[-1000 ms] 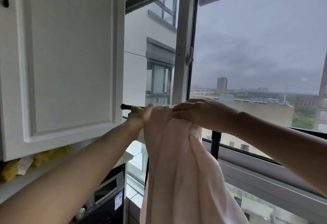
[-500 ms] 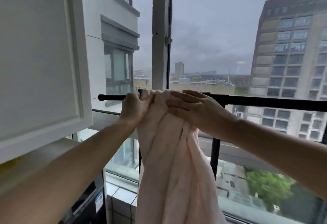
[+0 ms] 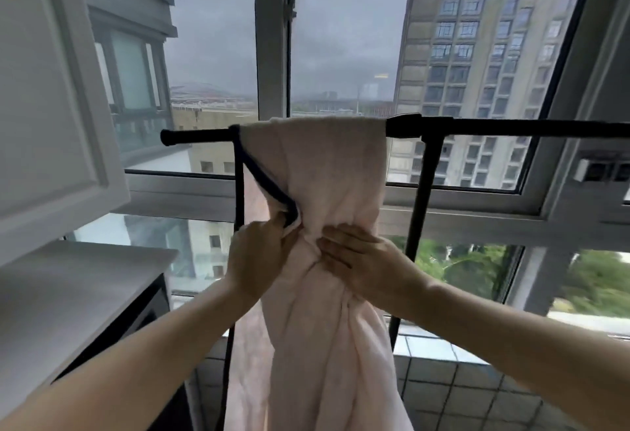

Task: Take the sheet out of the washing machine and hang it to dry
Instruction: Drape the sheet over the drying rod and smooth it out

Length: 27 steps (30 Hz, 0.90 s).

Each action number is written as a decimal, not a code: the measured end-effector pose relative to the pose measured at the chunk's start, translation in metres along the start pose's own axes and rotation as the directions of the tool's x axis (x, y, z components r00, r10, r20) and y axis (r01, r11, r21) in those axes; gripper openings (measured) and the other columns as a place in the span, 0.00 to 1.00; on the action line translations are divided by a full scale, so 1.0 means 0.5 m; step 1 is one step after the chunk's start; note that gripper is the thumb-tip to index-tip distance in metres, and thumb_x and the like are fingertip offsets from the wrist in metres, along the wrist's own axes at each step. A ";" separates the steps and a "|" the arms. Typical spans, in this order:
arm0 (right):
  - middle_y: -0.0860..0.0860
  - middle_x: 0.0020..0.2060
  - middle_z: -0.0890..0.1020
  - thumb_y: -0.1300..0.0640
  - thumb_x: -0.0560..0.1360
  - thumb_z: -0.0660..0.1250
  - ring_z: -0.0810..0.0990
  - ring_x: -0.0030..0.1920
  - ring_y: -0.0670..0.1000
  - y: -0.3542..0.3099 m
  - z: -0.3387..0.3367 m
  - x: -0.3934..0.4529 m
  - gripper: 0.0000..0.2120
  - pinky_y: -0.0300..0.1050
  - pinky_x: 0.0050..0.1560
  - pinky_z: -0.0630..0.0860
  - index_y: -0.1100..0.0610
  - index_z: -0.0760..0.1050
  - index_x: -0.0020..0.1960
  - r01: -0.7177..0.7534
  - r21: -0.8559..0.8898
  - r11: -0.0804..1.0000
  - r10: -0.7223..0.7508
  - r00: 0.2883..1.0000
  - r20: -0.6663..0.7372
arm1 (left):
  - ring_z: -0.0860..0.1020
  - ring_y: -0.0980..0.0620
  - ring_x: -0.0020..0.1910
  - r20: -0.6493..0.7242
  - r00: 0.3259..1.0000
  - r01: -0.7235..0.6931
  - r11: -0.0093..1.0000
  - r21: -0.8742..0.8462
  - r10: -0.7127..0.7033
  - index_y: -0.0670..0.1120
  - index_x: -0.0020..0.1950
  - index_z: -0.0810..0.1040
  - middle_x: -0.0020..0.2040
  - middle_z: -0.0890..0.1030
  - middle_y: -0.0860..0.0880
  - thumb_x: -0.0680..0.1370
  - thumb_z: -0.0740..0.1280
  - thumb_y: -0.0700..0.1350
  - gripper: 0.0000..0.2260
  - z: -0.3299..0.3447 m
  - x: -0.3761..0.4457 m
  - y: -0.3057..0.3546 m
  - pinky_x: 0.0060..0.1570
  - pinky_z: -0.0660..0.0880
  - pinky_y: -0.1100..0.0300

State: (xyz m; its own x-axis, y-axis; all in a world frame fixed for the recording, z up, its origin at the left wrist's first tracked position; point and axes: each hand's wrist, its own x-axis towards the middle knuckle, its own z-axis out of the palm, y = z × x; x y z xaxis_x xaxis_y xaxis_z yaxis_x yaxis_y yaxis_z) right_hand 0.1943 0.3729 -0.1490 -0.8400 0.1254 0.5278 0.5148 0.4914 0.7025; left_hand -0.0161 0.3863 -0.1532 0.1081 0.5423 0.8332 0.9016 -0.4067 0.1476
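A pale pink sheet (image 3: 327,171) with a dark blue hem hangs bunched over the black horizontal bar (image 3: 511,129) of a drying rack by the window. It drapes down past the bottom of the view. My left hand (image 3: 259,256) pinches the sheet at its dark hem, well below the bar. My right hand (image 3: 361,260) lies on the bunched cloth beside it, fingers spread flat against the fabric. The washing machine is not in view.
A white cabinet door (image 3: 51,89) stands open at upper left, above a white countertop (image 3: 68,287). Black rack uprights (image 3: 422,209) stand in front of the window frame (image 3: 272,55). A tiled ledge (image 3: 460,386) runs below the glass at lower right.
Both hands have dropped from the bar to the hanging part of the sheet, which now lies spread wider over the bar. The view has tilted downward and rightward.
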 end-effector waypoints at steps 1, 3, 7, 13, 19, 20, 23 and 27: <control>0.53 0.53 0.84 0.60 0.76 0.61 0.80 0.58 0.55 -0.029 0.011 -0.016 0.12 0.50 0.66 0.71 0.58 0.83 0.50 -0.002 0.007 1.000 0.002 1.000 0.031 | 0.79 0.36 0.29 0.053 0.999 -0.007 1.000 0.018 0.006 0.44 0.46 0.80 0.29 0.80 0.39 0.77 0.57 0.58 0.19 0.005 -0.028 -0.002 0.28 0.73 0.52; 0.53 0.52 0.84 0.60 0.76 0.60 0.81 0.57 0.54 -0.086 0.032 -0.044 0.13 0.49 0.67 0.65 0.58 0.83 0.50 -0.006 0.012 1.000 0.005 0.996 0.090 | 0.81 0.36 0.36 0.194 0.980 0.033 0.997 0.063 -0.045 0.46 0.52 0.79 0.35 0.82 0.40 0.79 0.56 0.57 0.19 0.009 -0.079 -0.001 0.33 0.73 0.52; 0.52 0.56 0.83 0.60 0.77 0.58 0.78 0.62 0.55 -0.162 0.048 -0.087 0.14 0.51 0.69 0.65 0.56 0.83 0.52 0.018 0.053 0.998 -0.026 0.988 0.151 | 0.81 0.40 0.41 0.358 0.903 0.261 0.965 -0.014 -0.239 0.45 0.49 0.78 0.41 0.82 0.43 0.80 0.62 0.54 0.13 -0.010 -0.149 -0.010 0.37 0.73 0.53; 0.52 0.66 0.75 0.63 0.74 0.61 0.64 0.72 0.56 -0.105 -0.033 -0.062 0.19 0.54 0.73 0.59 0.55 0.77 0.62 0.010 0.326 0.945 -0.079 0.977 0.200 | 0.77 0.50 0.38 0.294 0.812 0.583 0.723 -0.371 -0.504 0.44 0.46 0.74 0.38 0.79 0.49 0.72 0.71 0.41 0.08 -0.084 -0.100 -0.008 0.35 0.73 0.61; 0.58 0.64 0.74 0.65 0.67 0.65 0.70 0.65 0.60 0.022 -0.111 0.033 0.26 0.47 0.65 0.64 0.61 0.71 0.65 -0.526 0.458 0.717 0.501 0.845 0.186 | 0.78 0.61 0.43 0.250 0.779 0.558 0.454 -0.694 -0.575 0.45 0.59 0.71 0.46 0.79 0.53 0.73 0.73 0.41 0.18 -0.128 0.019 -0.003 0.36 0.75 0.71; 0.61 0.63 0.73 0.65 0.69 0.66 0.71 0.63 0.61 0.044 -0.110 0.058 0.25 0.48 0.64 0.64 0.63 0.68 0.66 -0.630 0.482 0.609 0.618 0.758 0.210 | 0.78 0.59 0.43 0.249 0.777 0.555 0.442 -0.705 -0.579 0.43 0.61 0.71 0.46 0.79 0.52 0.74 0.72 0.41 0.18 -0.130 0.039 -0.005 0.36 0.75 0.71; 0.62 0.66 0.69 0.54 0.75 0.68 0.69 0.66 0.60 0.101 -0.111 0.132 0.32 0.50 0.66 0.65 0.64 0.58 0.72 -0.819 0.539 0.195 0.792 0.456 0.406 | 0.79 0.53 0.47 0.230 0.775 0.550 0.449 -0.704 -0.589 0.43 0.64 0.69 0.49 0.78 0.50 0.74 0.71 0.44 0.21 -0.137 0.095 -0.012 0.42 0.78 0.62; 0.60 0.63 0.73 0.47 0.75 0.68 0.73 0.63 0.59 0.137 -0.104 0.206 0.34 0.46 0.60 0.70 0.64 0.58 0.70 -0.824 0.562 -0.070 0.819 0.274 0.504 | 0.79 0.48 0.52 0.171 0.791 0.526 0.512 -0.679 -0.587 0.46 0.63 0.68 0.54 0.79 0.47 0.73 0.71 0.47 0.21 -0.139 0.155 -0.025 0.54 0.78 0.51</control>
State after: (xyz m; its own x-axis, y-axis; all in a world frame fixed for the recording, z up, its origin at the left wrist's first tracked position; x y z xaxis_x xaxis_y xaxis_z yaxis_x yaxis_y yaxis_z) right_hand 0.1520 0.3747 -0.0217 0.1052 0.8710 0.4799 0.5604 0.3467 -0.7522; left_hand -0.0477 0.3825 -0.0534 -0.3725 0.7934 0.4814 0.2337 -0.4218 0.8760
